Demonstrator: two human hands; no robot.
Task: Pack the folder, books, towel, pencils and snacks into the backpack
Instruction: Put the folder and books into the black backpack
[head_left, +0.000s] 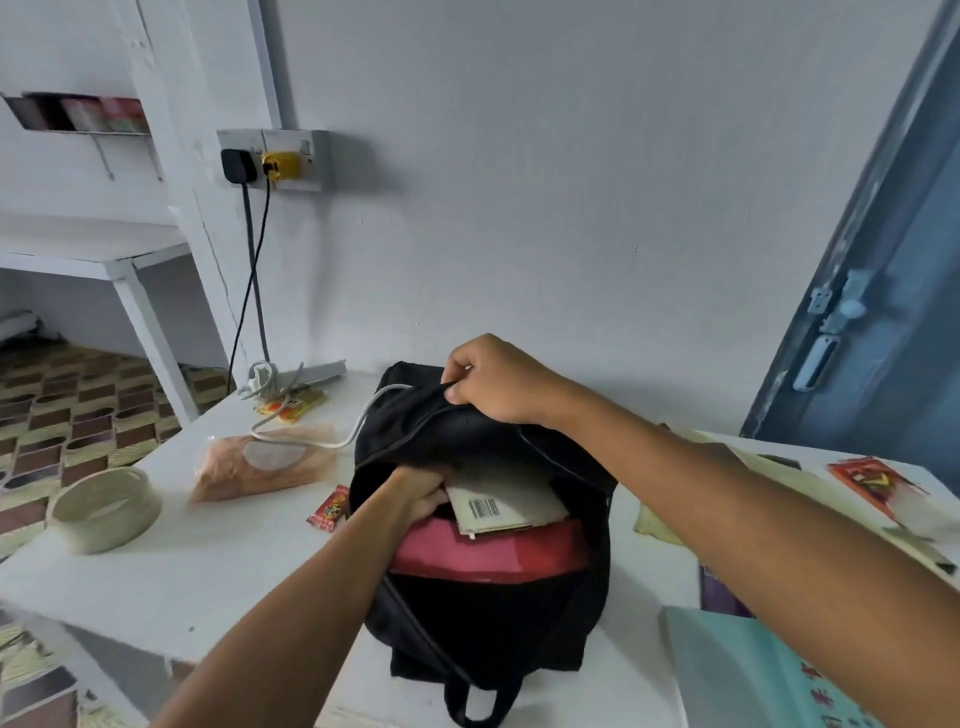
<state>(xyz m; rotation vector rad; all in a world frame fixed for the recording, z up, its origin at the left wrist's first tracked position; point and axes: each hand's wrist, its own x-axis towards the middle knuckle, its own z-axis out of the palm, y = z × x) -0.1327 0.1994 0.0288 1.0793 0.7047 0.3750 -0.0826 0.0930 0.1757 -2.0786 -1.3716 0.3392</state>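
A black backpack (483, 618) lies open on the white table (208, 561). My right hand (493, 379) grips the top flap of the backpack and holds it up. My left hand (421, 491) reaches inside the opening and holds a pale book (511, 501) with a barcode. Under the book lies a red folder (488, 553), partly inside the bag. A small red snack packet (328, 512) lies just left of the bag. An orange bag of snacks (260, 465) sits further left. More books (878, 488) lie on the right, partly hidden by my right arm.
A round cream bowl (106, 512) stands at the table's left. A white cable (322, 431) runs from a power strip (296, 376) over the orange bag. A teal book (753, 675) lies at the lower right. A blue door (883, 291) is at right.
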